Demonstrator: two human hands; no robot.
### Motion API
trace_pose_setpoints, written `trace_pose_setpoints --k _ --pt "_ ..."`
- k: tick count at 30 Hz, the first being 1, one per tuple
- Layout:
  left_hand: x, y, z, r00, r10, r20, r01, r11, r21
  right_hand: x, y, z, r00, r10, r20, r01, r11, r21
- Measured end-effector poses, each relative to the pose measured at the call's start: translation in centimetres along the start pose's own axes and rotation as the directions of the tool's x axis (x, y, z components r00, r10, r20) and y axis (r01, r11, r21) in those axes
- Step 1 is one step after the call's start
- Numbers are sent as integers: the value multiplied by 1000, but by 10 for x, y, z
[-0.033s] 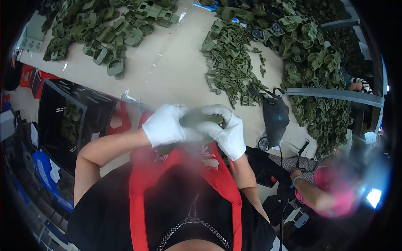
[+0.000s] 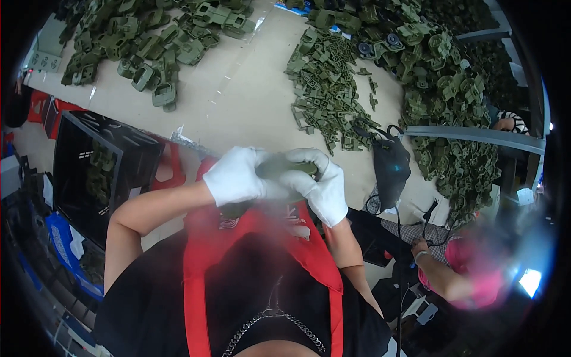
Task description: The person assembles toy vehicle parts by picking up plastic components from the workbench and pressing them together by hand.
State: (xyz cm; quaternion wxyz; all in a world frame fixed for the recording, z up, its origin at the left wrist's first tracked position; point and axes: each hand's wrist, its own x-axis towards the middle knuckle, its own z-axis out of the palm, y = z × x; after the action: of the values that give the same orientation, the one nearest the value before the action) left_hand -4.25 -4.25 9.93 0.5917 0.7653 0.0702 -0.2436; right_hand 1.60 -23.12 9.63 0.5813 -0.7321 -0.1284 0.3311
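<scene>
In the head view, the left hand [image 2: 237,177] and the right hand [image 2: 318,181], both in white gloves, are closed from either side around one olive-green plastic part [image 2: 279,165], which sits between the palms above a red apron [image 2: 262,238]. Beyond the grip, across the beige table [image 2: 238,95], lie a heap of small green clips [image 2: 324,89] and, off to the left, a pile of larger green housings [image 2: 148,47]. Just right of the grip lies a black pouch [image 2: 389,166]; left of it stands a black crate [image 2: 101,166].
</scene>
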Motion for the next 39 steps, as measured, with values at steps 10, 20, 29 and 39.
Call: trace_pose_setpoints --k 10,20,29,39 --pt "-17 -42 -22 998 -53 -43 30 908 -419 -1 42 -48 962 -62 -265 130 960 248" --pt "-19 -57 -19 972 -198 -129 63 743 -667 12 2 -21 933 -218 -287 0 797 -604" --pt "-32 -31 -15 973 -118 -197 -37 767 -641 81 65 -66 960 189 -206 -203 978 -51" --pt "-34 -77 -33 982 82 -170 -144 908 -394 29 91 -56 949 244 201 -311 831 461"
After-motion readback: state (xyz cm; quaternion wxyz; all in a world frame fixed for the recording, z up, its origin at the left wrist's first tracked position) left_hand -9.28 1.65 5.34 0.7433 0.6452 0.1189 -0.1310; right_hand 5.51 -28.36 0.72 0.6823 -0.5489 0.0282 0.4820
